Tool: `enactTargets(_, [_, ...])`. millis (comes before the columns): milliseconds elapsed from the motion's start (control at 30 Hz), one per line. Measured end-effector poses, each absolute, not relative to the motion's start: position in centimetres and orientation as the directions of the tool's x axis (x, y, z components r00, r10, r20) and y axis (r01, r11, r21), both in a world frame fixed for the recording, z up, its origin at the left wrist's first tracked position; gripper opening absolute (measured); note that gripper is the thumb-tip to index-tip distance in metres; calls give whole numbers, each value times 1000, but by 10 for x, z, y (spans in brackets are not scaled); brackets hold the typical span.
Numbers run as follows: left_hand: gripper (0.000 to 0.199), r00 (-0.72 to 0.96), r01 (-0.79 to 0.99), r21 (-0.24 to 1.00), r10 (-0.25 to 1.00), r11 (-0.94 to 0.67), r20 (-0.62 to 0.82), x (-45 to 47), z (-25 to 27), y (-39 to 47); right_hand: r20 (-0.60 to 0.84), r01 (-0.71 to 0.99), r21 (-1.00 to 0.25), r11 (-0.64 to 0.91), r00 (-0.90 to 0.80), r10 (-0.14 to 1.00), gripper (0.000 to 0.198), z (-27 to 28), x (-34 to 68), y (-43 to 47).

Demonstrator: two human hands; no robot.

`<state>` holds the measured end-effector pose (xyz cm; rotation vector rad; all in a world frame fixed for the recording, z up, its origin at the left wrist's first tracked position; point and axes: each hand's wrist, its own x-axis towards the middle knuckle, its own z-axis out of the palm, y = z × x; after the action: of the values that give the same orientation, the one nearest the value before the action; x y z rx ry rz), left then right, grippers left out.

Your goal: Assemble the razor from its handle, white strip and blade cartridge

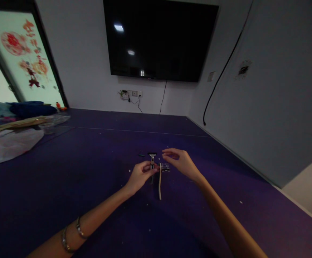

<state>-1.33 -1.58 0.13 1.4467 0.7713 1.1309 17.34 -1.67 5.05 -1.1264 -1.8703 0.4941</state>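
Note:
My left hand (140, 178) pinches a T-shaped razor (152, 158) with a dark head and a silvery neck, held upright with its head away from me. My right hand (181, 162) hovers just to the right of the razor, its fingers curved and a little apart, with nothing visible in it. Between and below the hands is a thin cream-coloured strip (160, 186). Beside it sits a small dark, patterned piece (165, 167), too small to make out. A short dark teal piece (141, 155) lies left of the razor's head.
A purple floor-like surface (105, 157) spreads around, dotted with small white scraps. Clear plastic sheeting (13, 145) and folded dark blue cloth (32, 108) lie at the left. A large television (160, 39) hangs on the far wall, and a black cable (223, 70) runs down the right wall.

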Motion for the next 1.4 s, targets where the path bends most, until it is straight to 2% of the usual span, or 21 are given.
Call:
enactTargets(100, [23,243,-90,967,937,-237,252,-17,6,-12,334,600,-666,444,-292,896,22,48,170,-20])
enactTargets(233, [22,150,-71,962,950,-264,272,-19,9,-8,201,769,-508,388,-333,921,27,45,149,-33])
enactTargets(367, [22,111,-55,962,955,-269,274,-20,9,-6,208,890,-353,288,-226,952,35,36,120,-44])
enactTargets(500, [21,111,-62,967,962,-246,251,-20,8,-6,280,955,-193,225,-167,946,31,26,102,-48])
enactTargets(667, [22,117,-69,961,955,-267,274,-20,4,-6,275,962,-127,243,-201,940,23,23,97,-50])
enactTargets(833, [24,123,-11,965,957,-263,262,-20,2,-2,273,948,-208,239,-178,945,21,21,96,-47])
enactTargets(967, [23,171,73,956,948,-285,270,-23,-3,8,262,872,-415,260,-159,952,23,16,101,-37])
enactTargets(1033, [23,204,74,961,948,-266,246,-26,-7,16,152,802,-565,194,-129,980,26,12,106,-30])
enactTargets(1133, [26,182,32,979,964,-201,192,-34,-12,29,-83,676,-737,-10,-75,994,29,4,114,-19])
enactTargets(1233, [27,129,6,987,978,-163,161,-43,-10,38,-225,603,-786,-132,-81,971,34,-8,122,-10])
enactTargets(1400, [28,94,27,987,983,-158,155,-52,-3,41,-246,606,-781,-149,-80,966,36,-26,127,0])
